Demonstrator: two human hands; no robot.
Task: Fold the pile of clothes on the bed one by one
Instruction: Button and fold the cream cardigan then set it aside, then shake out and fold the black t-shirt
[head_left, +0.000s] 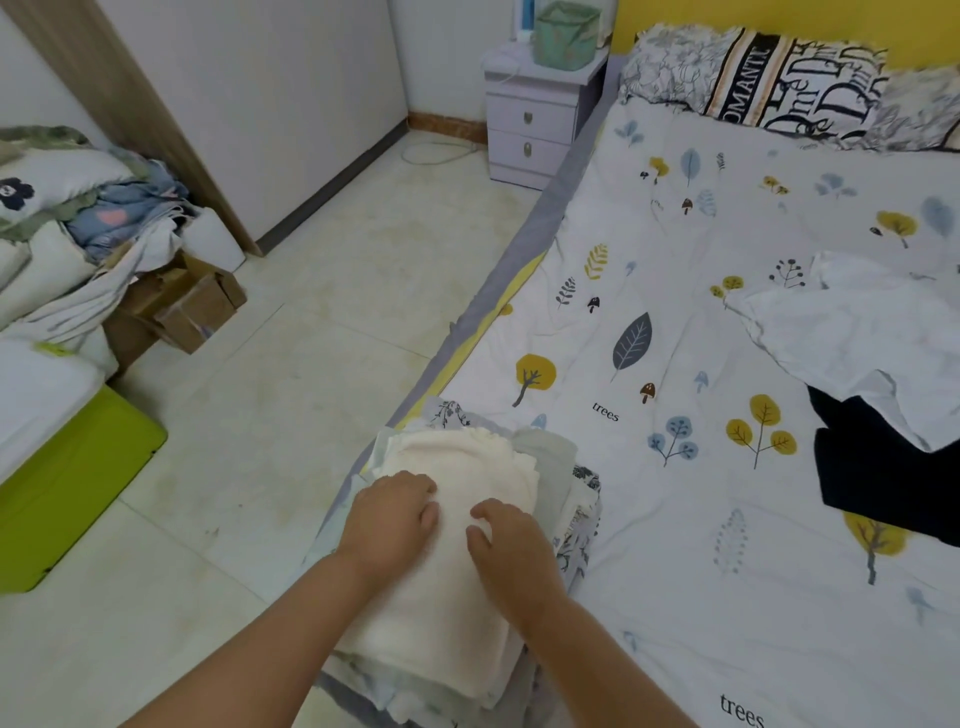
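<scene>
hands (395, 519) flat (side by side) on cream garment (467, 462)

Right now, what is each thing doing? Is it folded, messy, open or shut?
cream garment: folded, on top of the stack.
left hand: pressing flat on it.
right hand: fingers curled, resting on it.
white garment: unfolded, spread on the bed.
black garment: unfolded, partly under the white one.
nightstand drawers: both shut.
</scene>
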